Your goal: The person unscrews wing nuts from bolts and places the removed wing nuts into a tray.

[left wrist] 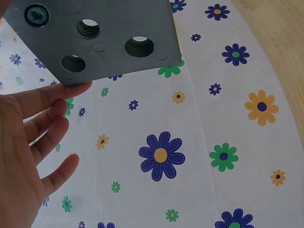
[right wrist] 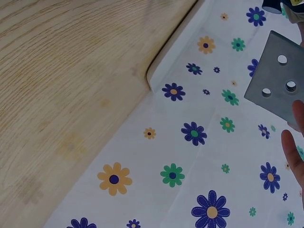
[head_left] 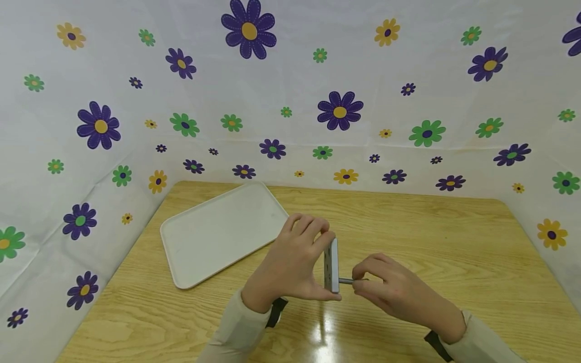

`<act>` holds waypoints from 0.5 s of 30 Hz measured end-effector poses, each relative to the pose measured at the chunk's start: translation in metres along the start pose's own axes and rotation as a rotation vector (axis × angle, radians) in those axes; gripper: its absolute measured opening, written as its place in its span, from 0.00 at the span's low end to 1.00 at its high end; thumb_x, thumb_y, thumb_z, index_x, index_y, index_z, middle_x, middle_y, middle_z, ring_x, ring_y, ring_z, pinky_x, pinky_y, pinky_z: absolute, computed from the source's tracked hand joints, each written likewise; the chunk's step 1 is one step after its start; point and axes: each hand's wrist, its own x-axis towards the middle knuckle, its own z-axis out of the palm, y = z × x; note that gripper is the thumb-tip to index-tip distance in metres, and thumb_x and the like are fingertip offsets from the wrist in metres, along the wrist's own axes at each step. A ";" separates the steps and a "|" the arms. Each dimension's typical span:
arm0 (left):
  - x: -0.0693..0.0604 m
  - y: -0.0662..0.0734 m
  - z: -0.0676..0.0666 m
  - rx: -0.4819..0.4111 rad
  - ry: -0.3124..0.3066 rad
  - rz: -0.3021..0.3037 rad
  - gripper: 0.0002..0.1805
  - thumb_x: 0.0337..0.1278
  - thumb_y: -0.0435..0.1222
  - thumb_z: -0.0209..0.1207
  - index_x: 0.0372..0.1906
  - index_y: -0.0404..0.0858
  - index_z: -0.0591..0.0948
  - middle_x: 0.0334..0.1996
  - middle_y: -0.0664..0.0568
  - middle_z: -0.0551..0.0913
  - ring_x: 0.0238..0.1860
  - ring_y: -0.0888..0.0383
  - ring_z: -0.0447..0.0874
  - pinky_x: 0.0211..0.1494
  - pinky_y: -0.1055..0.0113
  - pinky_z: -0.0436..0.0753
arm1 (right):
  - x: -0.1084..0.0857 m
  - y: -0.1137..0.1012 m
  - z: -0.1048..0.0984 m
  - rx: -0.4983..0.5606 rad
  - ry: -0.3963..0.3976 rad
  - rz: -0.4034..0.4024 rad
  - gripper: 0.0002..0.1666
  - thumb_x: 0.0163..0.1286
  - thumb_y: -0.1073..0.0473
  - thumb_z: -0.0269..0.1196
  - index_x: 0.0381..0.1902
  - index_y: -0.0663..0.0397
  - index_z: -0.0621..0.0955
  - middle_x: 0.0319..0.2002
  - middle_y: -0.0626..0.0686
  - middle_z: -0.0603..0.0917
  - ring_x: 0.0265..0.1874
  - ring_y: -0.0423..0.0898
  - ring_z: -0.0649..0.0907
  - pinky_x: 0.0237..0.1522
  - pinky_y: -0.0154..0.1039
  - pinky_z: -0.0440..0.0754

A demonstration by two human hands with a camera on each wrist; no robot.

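Observation:
A flat grey metal plate [head_left: 334, 264] with several round holes stands on edge above the table. My left hand [head_left: 295, 257] grips it by opposite edges, fingers at the top and thumb below. One hole is threaded, and a screw end with a recess [left wrist: 37, 15] fills another. From the plate's right face, near its bottom, a thin dark grey metal rod [head_left: 346, 281] sticks out. My right hand [head_left: 392, 285] pinches the rod's outer end between thumb and fingers; the fingers hide the rest, so its kind is unclear. Holes also show through the plate [right wrist: 270, 71] in the right wrist view.
A white rectangular tray [head_left: 222, 234] lies at an angle on the left of the wooden table [head_left: 408, 222]. Behind and at both sides hangs a white cloth [head_left: 290, 80] printed with flowers. Dark straps [head_left: 275, 312] circle the wrists.

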 end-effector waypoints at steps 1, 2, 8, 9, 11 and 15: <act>0.000 0.000 0.000 0.002 -0.001 0.000 0.49 0.10 0.79 0.59 0.39 0.45 0.77 0.40 0.55 0.71 0.43 0.57 0.68 0.54 0.58 0.69 | 0.000 0.000 0.000 0.000 -0.001 -0.004 0.15 0.73 0.56 0.48 0.32 0.50 0.80 0.35 0.47 0.79 0.35 0.43 0.80 0.42 0.37 0.78; 0.000 0.000 0.000 0.003 -0.004 -0.001 0.49 0.10 0.79 0.59 0.39 0.45 0.77 0.40 0.55 0.71 0.43 0.57 0.67 0.55 0.58 0.69 | 0.000 0.000 0.000 -0.001 -0.001 -0.007 0.16 0.74 0.56 0.47 0.32 0.50 0.80 0.35 0.47 0.79 0.35 0.42 0.80 0.42 0.37 0.78; 0.000 0.000 -0.001 0.002 -0.009 -0.005 0.49 0.11 0.79 0.59 0.39 0.45 0.77 0.41 0.55 0.71 0.43 0.57 0.67 0.55 0.58 0.69 | 0.001 0.001 0.001 -0.006 0.038 -0.036 0.15 0.74 0.58 0.48 0.31 0.52 0.79 0.35 0.48 0.80 0.34 0.43 0.80 0.41 0.37 0.78; 0.000 0.000 -0.001 0.002 -0.006 -0.004 0.49 0.11 0.79 0.58 0.39 0.45 0.77 0.41 0.55 0.71 0.43 0.57 0.67 0.55 0.58 0.69 | 0.001 0.001 0.001 -0.010 0.047 -0.041 0.14 0.74 0.58 0.48 0.31 0.52 0.79 0.35 0.48 0.80 0.33 0.43 0.80 0.41 0.37 0.78; 0.000 0.000 0.000 0.002 -0.001 -0.002 0.49 0.11 0.79 0.58 0.39 0.45 0.77 0.40 0.55 0.71 0.42 0.57 0.68 0.55 0.58 0.70 | 0.002 0.001 0.001 -0.016 0.060 -0.047 0.14 0.74 0.58 0.48 0.31 0.53 0.78 0.35 0.48 0.80 0.33 0.44 0.80 0.41 0.37 0.78; 0.000 0.000 0.000 0.003 0.002 0.002 0.50 0.10 0.79 0.58 0.39 0.45 0.78 0.41 0.55 0.71 0.43 0.57 0.68 0.55 0.58 0.70 | 0.002 0.000 0.001 -0.028 0.046 -0.038 0.15 0.74 0.59 0.47 0.30 0.53 0.78 0.34 0.49 0.79 0.33 0.44 0.80 0.40 0.36 0.79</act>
